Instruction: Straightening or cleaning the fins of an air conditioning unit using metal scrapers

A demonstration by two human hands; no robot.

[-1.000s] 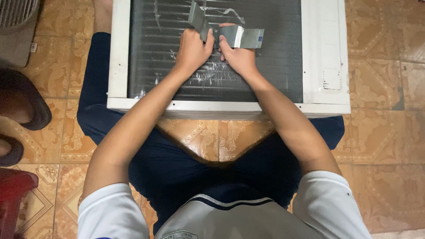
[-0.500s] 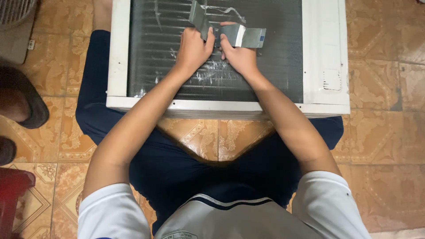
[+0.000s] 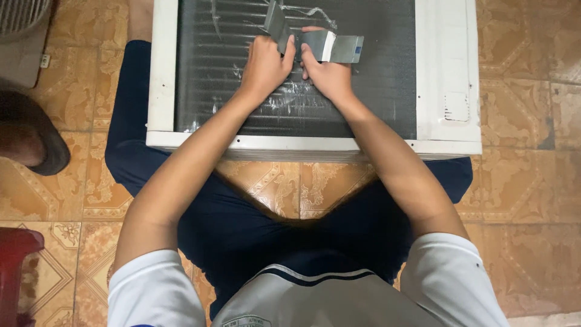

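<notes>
Gripping a bent grey metal strip [image 3: 330, 45], the two hands work side by side over the dark fin grille [image 3: 375, 79] of a white unit [image 3: 445, 72]. The left hand [image 3: 264, 63] is closed, thumb and fingers pinched on the strip's left, upturned end. The right hand [image 3: 327, 75] is closed too, its fingers curled over the strip's middle, while the strip's right end sticks out flat past the knuckles. Both hands rest against the grille, near its top edge in view.

The unit is a shallow box with a white frame; inside the frame sit rows of thin dark fins, scuffed with pale, shiny marks just under the hands. A wider white panel forms its right side, with a small ribbed patch [image 3: 455, 107] low on it. The unit lies on the person's lap, across the dark blue trousers [image 3: 242, 224], legs spread to either side.

Under it all is a floor [image 3: 526, 181] of tan patterned tiles. At the left edge lies a dark rounded shape [image 3: 33, 136], too cropped to identify, and a red object [image 3: 15, 272] fills the lower left corner. A grey slatted thing [image 3: 21, 15] shows in the upper left corner.
</notes>
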